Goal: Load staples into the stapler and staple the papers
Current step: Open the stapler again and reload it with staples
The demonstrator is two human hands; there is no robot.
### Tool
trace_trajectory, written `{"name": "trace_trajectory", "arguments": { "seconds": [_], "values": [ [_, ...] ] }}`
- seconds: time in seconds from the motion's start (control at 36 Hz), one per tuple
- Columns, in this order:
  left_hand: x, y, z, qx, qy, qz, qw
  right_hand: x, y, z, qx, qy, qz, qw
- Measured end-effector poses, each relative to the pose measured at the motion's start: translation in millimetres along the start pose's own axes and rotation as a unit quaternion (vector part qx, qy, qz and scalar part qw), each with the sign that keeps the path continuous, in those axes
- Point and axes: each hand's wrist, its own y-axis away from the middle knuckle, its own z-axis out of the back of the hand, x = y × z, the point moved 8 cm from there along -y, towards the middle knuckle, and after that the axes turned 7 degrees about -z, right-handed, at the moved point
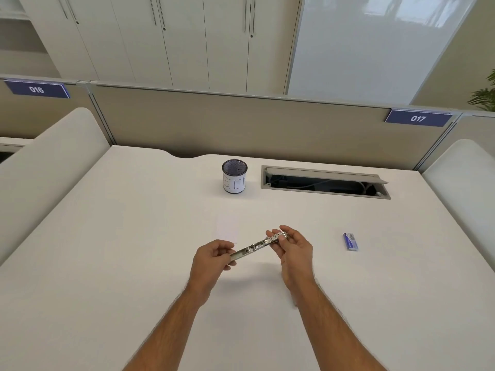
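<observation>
— Which step are you on?

— Loading, I judge; I hold the stapler (258,246) off the desk (134,236), my left hand (213,259) pinching its nearer end and my right hand (293,249) curled round its farther end; it is a bare metal bar, lying tilted between the two; whether its channel is open I cannot tell.

— And the staples?

— The small blue box (350,241) lies on the desk well to the right of the stapler, nothing touching it; I take it for the staple box, though the print is too small to read.

— The papers?

— A pale sheet (227,228) lies flat on the desk just beyond the stapler, barely showing against the white top.

— What does the next move ask?

— I'd guess one hand must let go and reach right of the stapler for the box, while the other keeps the bar level; the strip has to go in straight.

— Anything else about?

— A mesh cup (234,176) stands far beyond the stapler.
</observation>
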Motion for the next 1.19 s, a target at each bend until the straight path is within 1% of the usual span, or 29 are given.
{"name": "trace_trajectory", "arguments": {
  "seconds": [0.14, 0.25, 0.36, 0.56, 0.61, 0.72, 0.83, 0.97, 1.11, 1.19],
  "values": [
    [-4, 7, -13, 0.071, -0.047, 0.022, 0.996, 2, 2, -13, 0.057, -0.003, -0.015, 0.998],
    [-13, 13, -30, 0.128, -0.037, 0.017, 0.991, 4, 5, -23, 0.095, 0.015, -0.020, 0.995],
    [-25, 15, -43, 0.152, -0.021, -0.015, 0.988, 6, 6, -30, 0.123, 0.029, -0.027, 0.992],
    [-38, 14, -52, 0.155, -0.093, -0.086, 0.980, 10, 4, -32, 0.132, 0.038, -0.029, 0.990],
    [-43, 15, -58, 0.172, -0.119, -0.112, 0.971, 10, 3, -31, 0.132, 0.036, -0.031, 0.990],
    [-46, 16, -69, 0.220, -0.198, -0.155, 0.943, 9, 3, -31, 0.136, 0.028, -0.036, 0.990],
    [-50, 14, -74, 0.224, -0.234, -0.181, 0.929, 9, 3, -32, 0.136, 0.011, -0.044, 0.990],
    [-53, 15, -74, 0.204, -0.268, -0.215, 0.917, 14, 3, -33, 0.127, -0.005, -0.046, 0.991],
    [-57, 13, -74, 0.192, -0.298, -0.229, 0.907, 19, 4, -34, 0.105, -0.004, -0.047, 0.993],
    [-60, 10, -74, 0.192, -0.299, -0.226, 0.907, 18, 5, -33, 0.085, -0.002, -0.045, 0.995]
  ]
}}
